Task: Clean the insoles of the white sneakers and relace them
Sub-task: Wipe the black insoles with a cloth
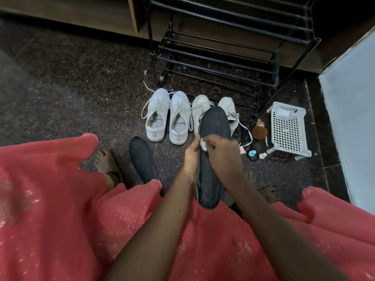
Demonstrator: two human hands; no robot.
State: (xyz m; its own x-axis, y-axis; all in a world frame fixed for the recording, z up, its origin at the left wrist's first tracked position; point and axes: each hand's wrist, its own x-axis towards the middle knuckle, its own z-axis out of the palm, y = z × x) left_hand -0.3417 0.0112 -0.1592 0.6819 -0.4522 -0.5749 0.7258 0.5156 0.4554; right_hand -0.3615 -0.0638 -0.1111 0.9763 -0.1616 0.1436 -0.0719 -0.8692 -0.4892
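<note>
Left hand (191, 157) grips the black insole (213, 159) by its edge over the lap; right hand (221, 151) pinches a white wipe (204, 144) on it. Second insole (142, 159) lies on the floor, and relacing of the right sneaker pair (211, 113) seems not started

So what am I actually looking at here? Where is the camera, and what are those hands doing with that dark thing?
There is no machine: the single picture comes from a camera worn on a person's head, looking down at their own hands and lap. The left hand holds a dark insole along its edge, while the right hand presses a small white wipe against it. A second insole lies on the dark floor beside a bare foot. Further away stand four white sneakers in a row, in front of a black shoe rack. To the right are a white plastic basket, a brown brush and some small bottles.
</note>
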